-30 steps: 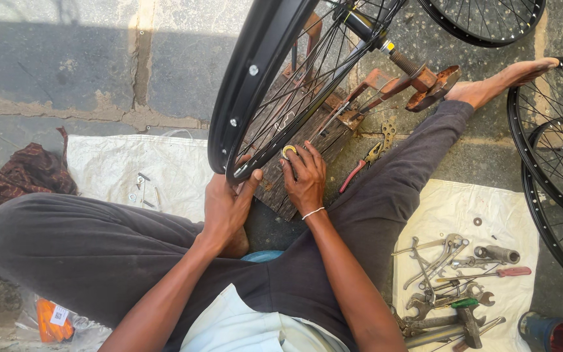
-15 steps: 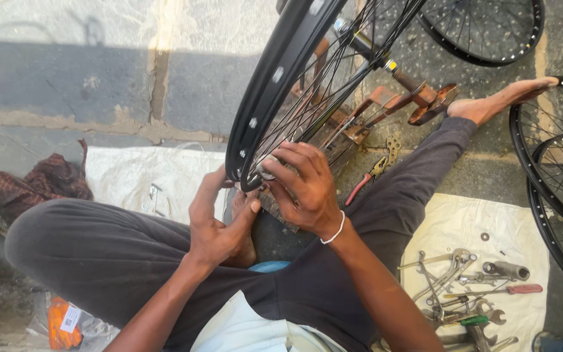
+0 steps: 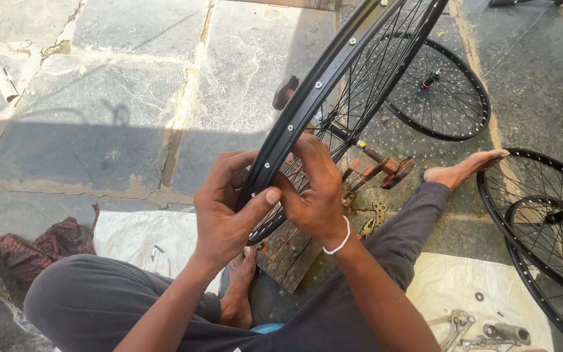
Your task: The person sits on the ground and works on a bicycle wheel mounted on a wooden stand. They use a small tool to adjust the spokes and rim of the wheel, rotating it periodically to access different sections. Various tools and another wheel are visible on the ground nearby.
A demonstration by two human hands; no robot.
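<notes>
A black bicycle wheel rim (image 3: 333,75) with thin spokes stands upright in front of me, mounted on a rusty stand (image 3: 379,166). My left hand (image 3: 226,208) grips the lower part of the rim from the left, thumb pressed across its edge. My right hand (image 3: 314,192) wraps the same part from the right, with its fingers among the spokes; a white band sits on that wrist. I sit on the ground with grey trousers, legs spread around a worn wooden block (image 3: 291,251).
More black spoked wheels lie on the stone paving: one behind the rim (image 3: 447,91), two at the right (image 3: 542,215). A white sheet holds metal tools (image 3: 483,329) at the lower right. A dark red cloth (image 3: 40,248) lies at the left.
Both hands have risen and closed on the rim's lower part; earlier they were lower by the block. The view has tilted upward, showing more paving and wheels.
</notes>
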